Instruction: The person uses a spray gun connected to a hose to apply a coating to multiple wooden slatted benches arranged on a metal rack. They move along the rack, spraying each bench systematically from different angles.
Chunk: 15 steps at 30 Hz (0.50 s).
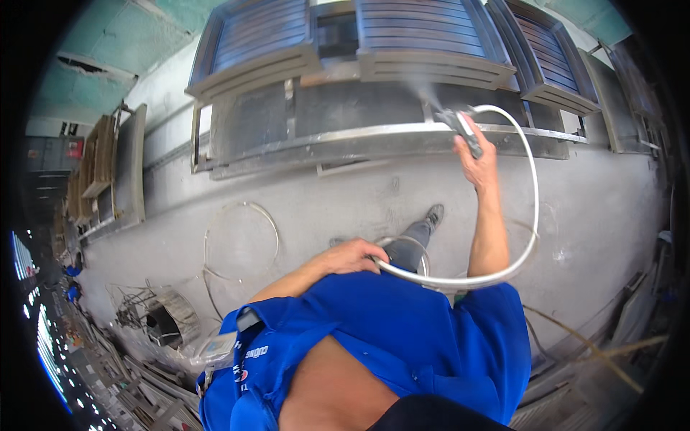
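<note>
My right hand (480, 159) reaches forward, its fingers wrapped round a spray gun (471, 138). A pale mist (422, 87) comes off the gun's nozzle toward the lower edge of a slatted wooden panel (431, 36). From the gun a white hose (533, 183) loops out to the right and comes back across my front. My left hand (356, 255) is closed on this hose near my waist. More slatted panels, one at the left (262, 36) and one at the right (550, 50), lean in the same row.
The panels rest above a long metal rack rail (338, 136). Thin hose (273, 223) lies looped on the grey floor. A round container (176, 316) with tangled wire beside it stands lower left. Wooden frames (97, 169) lean at the far left, and thin sticks (596, 348) cross at lower right.
</note>
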### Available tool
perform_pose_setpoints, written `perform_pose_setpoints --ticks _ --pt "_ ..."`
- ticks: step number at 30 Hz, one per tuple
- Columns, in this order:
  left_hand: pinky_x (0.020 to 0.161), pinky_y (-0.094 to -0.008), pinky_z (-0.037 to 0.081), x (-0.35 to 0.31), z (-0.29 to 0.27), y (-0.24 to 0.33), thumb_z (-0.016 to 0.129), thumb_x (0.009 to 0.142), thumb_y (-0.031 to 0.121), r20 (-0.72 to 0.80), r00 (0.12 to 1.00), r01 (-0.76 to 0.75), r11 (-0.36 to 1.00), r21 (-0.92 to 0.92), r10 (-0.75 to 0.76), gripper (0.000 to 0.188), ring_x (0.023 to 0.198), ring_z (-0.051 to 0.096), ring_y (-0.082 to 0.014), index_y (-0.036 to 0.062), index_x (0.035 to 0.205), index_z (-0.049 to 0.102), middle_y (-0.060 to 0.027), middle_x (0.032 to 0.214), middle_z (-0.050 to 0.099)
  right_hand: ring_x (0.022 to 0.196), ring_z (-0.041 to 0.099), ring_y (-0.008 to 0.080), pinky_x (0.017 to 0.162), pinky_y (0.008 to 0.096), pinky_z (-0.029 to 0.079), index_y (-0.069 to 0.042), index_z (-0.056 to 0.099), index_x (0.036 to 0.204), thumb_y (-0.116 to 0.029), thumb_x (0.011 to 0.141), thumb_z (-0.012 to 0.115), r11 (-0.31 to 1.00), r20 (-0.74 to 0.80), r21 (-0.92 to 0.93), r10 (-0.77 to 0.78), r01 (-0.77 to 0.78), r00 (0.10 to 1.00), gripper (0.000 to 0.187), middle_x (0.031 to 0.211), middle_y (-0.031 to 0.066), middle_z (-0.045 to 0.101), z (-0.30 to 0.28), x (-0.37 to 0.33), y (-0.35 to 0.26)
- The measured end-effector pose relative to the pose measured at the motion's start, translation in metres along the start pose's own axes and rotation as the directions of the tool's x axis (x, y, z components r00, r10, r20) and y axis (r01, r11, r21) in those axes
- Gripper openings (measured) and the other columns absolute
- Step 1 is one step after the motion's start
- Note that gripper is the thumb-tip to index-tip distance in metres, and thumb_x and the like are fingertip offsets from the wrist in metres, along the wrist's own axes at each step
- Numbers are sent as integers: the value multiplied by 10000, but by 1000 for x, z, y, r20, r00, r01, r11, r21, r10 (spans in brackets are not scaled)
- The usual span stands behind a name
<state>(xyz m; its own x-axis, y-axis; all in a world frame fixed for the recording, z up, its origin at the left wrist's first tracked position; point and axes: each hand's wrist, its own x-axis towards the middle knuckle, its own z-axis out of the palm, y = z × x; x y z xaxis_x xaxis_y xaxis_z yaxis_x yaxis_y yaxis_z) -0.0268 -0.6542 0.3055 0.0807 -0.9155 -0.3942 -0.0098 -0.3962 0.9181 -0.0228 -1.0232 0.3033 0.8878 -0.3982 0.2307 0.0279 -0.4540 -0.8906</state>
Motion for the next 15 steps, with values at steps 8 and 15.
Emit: perform_pose_setpoints --ticks 8,15 --pt "883 -412 545 -136 -27 -40 728 888 50 -254 952 -158 985 69 171 269 990 704 -310 69 1154 701 -108 1069 740 1031 718 264 940 372 542 -132 573 1488 -160 998 654 904 -399 -391 4 -174 917 497 1183 144 740 74 6 -9" --pt "897 -376 548 -193 -62 -71 743 885 40 -338 932 -133 991 15 130 283 1002 706 -255 76 1165 716 -93 1062 744 1054 718 257 954 369 540 -135 554 1500 -129 1005 637 960 -283 32 275 -278 919 502 1218 152 735 176 -1 -56"
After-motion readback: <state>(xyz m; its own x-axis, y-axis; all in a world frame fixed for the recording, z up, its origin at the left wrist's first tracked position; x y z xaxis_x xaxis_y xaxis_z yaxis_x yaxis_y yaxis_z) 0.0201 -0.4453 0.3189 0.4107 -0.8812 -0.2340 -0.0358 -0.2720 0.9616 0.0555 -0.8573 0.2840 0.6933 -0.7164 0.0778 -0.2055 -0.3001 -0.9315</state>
